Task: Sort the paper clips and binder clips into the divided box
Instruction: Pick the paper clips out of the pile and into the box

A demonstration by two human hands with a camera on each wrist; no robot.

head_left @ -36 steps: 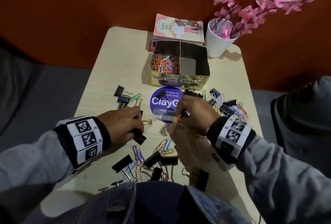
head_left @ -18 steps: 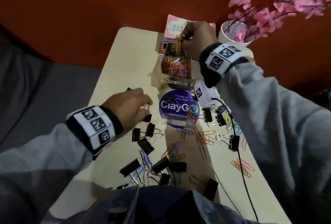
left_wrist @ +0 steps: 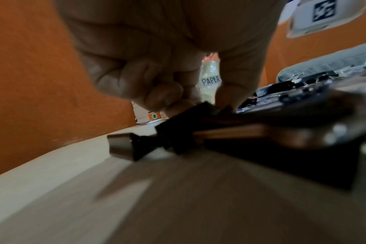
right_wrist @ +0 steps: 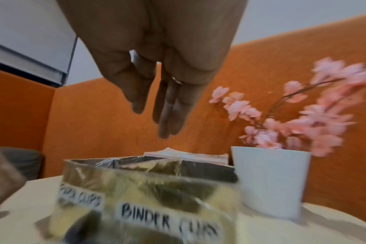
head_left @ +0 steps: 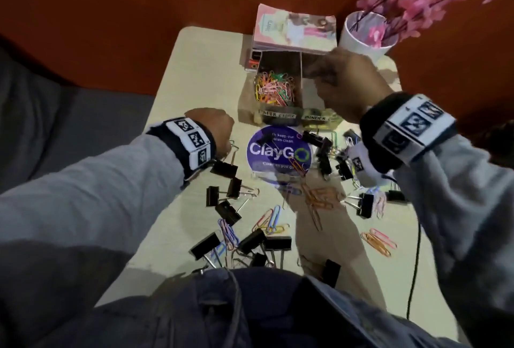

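Observation:
The divided box (head_left: 278,118) stands at the far middle of the table, with labels PAPER CLIPS and BINDER CLIPS (right_wrist: 167,219). Its left compartment holds a heap of coloured paper clips (head_left: 275,87). My right hand (head_left: 333,78) hovers over the right compartment and hides most of it; in the right wrist view its fingers (right_wrist: 169,115) hang straight and hold nothing. My left hand (head_left: 219,125) is low on the table, left of the box, fingers curled. In the left wrist view it (left_wrist: 207,105) pinches a black binder clip (left_wrist: 188,118). Another binder clip (left_wrist: 132,148) lies beside it.
Several black binder clips (head_left: 225,211) and loose paper clips (head_left: 317,200) are scattered over the near table around a round blue sticker (head_left: 278,153). A book (head_left: 294,27) and a white pot (head_left: 364,36) of pink flowers stand behind the box. A thin black cable (head_left: 414,264) hangs at the right.
My right hand let the paper clips go into the left compartment and shifted right over the binder side, now empty. My left hand moved forward towards the box.

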